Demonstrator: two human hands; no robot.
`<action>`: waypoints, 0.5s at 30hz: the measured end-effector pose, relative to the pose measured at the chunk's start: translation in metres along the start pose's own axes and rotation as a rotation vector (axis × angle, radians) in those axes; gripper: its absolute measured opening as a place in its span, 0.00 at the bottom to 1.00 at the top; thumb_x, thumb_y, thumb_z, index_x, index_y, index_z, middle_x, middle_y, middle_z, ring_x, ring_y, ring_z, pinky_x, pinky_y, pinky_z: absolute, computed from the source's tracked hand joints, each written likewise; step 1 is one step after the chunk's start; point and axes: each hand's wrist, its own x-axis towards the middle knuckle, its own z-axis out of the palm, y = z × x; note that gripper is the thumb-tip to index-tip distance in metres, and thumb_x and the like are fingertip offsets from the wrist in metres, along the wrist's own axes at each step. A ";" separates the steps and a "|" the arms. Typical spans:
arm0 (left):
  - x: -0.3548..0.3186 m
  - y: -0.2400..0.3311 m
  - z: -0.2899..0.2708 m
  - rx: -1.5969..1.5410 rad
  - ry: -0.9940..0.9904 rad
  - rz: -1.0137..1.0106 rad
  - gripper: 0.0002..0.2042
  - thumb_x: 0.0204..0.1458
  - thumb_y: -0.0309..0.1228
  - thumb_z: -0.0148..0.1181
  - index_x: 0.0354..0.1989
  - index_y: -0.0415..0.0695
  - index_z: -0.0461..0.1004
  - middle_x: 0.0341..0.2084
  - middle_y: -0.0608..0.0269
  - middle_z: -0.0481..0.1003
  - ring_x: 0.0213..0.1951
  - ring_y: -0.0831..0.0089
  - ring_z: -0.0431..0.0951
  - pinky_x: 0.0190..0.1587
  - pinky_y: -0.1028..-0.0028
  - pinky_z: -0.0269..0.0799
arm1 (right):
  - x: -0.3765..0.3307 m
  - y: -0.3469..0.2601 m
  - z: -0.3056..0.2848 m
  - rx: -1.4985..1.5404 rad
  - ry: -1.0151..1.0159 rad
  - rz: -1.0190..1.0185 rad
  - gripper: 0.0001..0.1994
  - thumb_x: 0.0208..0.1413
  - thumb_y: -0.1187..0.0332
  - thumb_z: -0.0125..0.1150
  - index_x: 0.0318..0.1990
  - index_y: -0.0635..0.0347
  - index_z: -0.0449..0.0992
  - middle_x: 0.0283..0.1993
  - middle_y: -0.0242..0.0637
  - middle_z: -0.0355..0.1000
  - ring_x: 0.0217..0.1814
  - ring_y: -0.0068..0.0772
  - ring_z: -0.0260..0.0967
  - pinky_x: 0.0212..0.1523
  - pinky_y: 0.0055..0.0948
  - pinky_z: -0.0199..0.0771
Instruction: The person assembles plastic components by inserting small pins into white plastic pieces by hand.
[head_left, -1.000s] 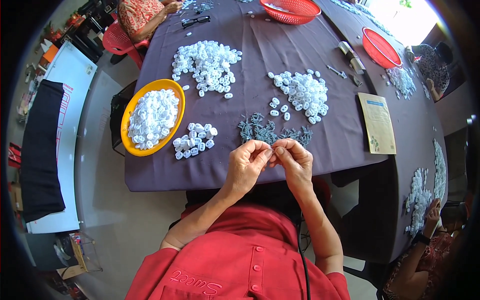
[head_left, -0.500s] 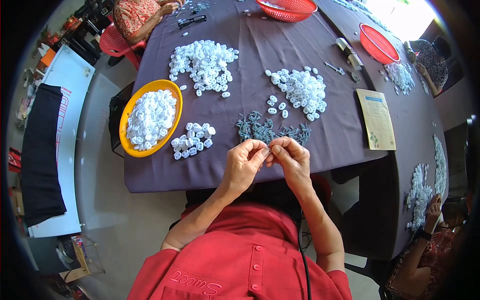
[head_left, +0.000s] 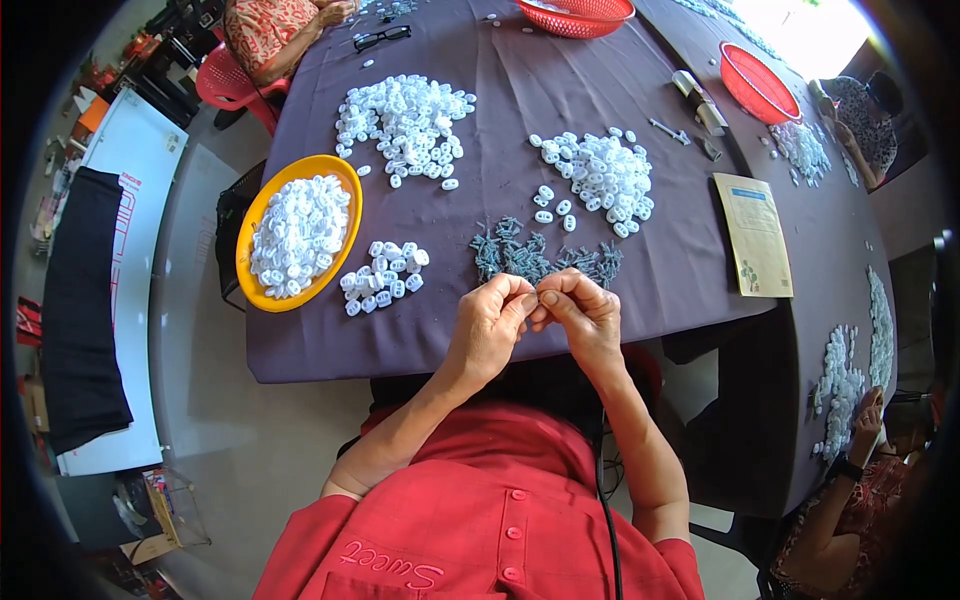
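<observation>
"What lies nearest the worker's fingertips?"

"Small grey pieces (head_left: 510, 252), heaped loosely on the cloth-covered surface (head_left: 300, 350), just beyond the hands of a person in a red shirt (head_left: 450, 500)."

"And the hands themselves?"

"The left hand (head_left: 488, 325) presses thumb to forefinger; the right hand (head_left: 588, 322) does the same, their fingertips meeting. Whatever sits between is hidden, too small to tell."

"What surrounds them?"

"To the left, a cluster of white oval pieces (head_left: 383, 275) lies beside a yellow tray (head_left: 355, 200), which is heaped with more white pieces. Beyond spread a broad white pile (head_left: 405, 125) and, to its right, a second white pile (head_left: 605, 180)."

"Other containers?"

"A red basket (head_left: 580, 26) at the top of the view holds some white pieces. Another red basket (head_left: 757, 88) stands at right, white parts (head_left: 800, 150) gathered just beside it. Nearer, a tan envelope (head_left: 755, 235) lies flat."
</observation>
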 end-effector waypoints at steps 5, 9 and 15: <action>0.003 -0.007 0.003 -0.040 0.022 0.013 0.06 0.54 0.27 0.52 0.29 0.38 0.71 0.19 0.69 0.72 0.20 0.87 0.66 0.22 0.84 0.63 | 0.000 0.005 0.002 -0.057 0.036 -0.032 0.04 0.54 0.81 0.50 0.33 0.68 0.72 0.29 0.34 0.69 0.26 0.22 0.69 0.28 0.22 0.75; 0.005 -0.009 0.000 -0.105 0.035 -0.020 0.05 0.54 0.27 0.52 0.30 0.37 0.71 0.18 0.69 0.71 0.19 0.86 0.66 0.22 0.83 0.63 | 0.002 0.006 0.001 -0.001 0.046 0.064 0.04 0.54 0.81 0.51 0.34 0.68 0.73 0.28 0.34 0.71 0.27 0.22 0.70 0.28 0.21 0.75; 0.003 -0.005 -0.002 -0.013 0.051 -0.059 0.05 0.53 0.26 0.52 0.30 0.38 0.72 0.18 0.69 0.71 0.20 0.86 0.67 0.21 0.83 0.64 | 0.002 0.004 -0.001 -0.072 0.022 0.035 0.04 0.54 0.79 0.51 0.35 0.67 0.73 0.27 0.33 0.71 0.27 0.20 0.70 0.27 0.20 0.74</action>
